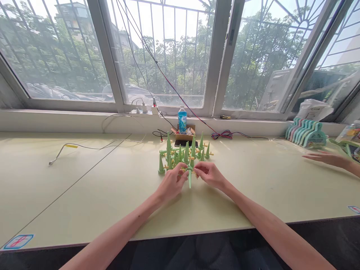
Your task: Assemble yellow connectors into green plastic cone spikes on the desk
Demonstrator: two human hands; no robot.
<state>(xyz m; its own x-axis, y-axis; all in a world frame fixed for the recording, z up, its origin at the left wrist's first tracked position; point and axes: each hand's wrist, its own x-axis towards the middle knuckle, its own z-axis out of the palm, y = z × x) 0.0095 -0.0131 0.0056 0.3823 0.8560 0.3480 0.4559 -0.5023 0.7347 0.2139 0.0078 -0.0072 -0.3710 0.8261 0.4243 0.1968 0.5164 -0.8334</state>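
Over the table's middle, my left hand (174, 180) is closed around the base of a green cone (190, 180), its tip pointing down toward me. My right hand (209, 174) is beside it on the right, thumb and fingers pinched at a small yellow peg (194, 172) by the cone's base. The peg is mostly hidden by the fingers. Just beyond both hands stands a cluster of upright green cones (186, 153) in different heights, several with yellow pegs sticking out sideways.
Behind the cones are a dark phone (182, 143), a small cardboard box (184, 137) and a blue bottle (182, 120). Cables (225, 134) lie along the back. At right, another person's hand (327, 158) rests near teal hangers (305, 133). A white cable (84, 147) lies left.
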